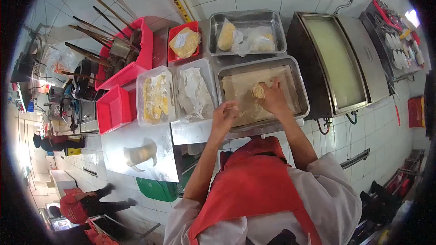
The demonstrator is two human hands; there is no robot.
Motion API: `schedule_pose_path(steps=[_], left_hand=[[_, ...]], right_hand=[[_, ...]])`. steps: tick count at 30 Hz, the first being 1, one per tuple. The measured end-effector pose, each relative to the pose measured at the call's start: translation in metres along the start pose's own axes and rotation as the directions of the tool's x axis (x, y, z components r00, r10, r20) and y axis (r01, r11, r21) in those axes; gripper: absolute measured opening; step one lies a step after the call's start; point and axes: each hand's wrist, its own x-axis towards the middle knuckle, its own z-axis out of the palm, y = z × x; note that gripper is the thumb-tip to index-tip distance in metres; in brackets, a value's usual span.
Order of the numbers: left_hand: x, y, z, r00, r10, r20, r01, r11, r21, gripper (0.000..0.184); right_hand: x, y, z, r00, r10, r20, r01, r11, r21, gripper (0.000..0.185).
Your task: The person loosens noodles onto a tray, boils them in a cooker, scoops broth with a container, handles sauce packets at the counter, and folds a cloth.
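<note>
A steel tray lined with brown paper sits in front of me. Over it, my right hand has its thumb and fingers around the side of a round tan clump of food, which looks rough and stringy. Tan crumbs are scattered on the paper nearby. At the tray's left front corner, my left hand is raised with its fingers curled in; what they hold, if anything, is hidden. Just left of the tray stands a clear tub with a crumpled white sheet.
Another tub holds floury yellow pieces. Behind stand a tray with bagged food and a red basket. A vat of pale liquid is on the right. Red bins hold long-handled tools. Other people are at far left.
</note>
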Motion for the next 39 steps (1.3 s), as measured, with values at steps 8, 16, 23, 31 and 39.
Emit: schedule_pose_path(steps=[8,16,23,31,39], left_hand=[[0.035,0.035,0.045,0.992,-0.086,0.088,0.111,0.935,-0.337,0.04],[0.066,0.009,0.05,0.936,0.335,0.11,-0.315,0.934,-0.167,0.049],[0.044,0.023,0.03,0.997,0.068,0.046,-0.058,0.98,-0.188,0.05],[0.047,0.033,0.026,0.987,0.101,0.124,-0.039,0.903,-0.427,0.059],[0.026,0.047,0.026,0.988,0.066,0.138,-0.02,0.949,-0.315,0.058]], right_hand=[[-0.015,-0.005,-0.017,0.986,0.15,0.071,-0.117,0.325,0.938,0.049],[-0.029,-0.006,-0.023,0.91,0.221,0.352,-0.338,-0.098,0.936,0.054],[-0.005,-0.025,-0.048,0.99,-0.134,-0.032,0.12,0.728,0.675,0.045],[0.019,-0.025,-0.031,0.98,-0.115,0.162,-0.134,0.217,0.967,0.054],[0.016,-0.031,-0.04,0.977,-0.213,0.025,0.083,0.484,0.871,0.059]])
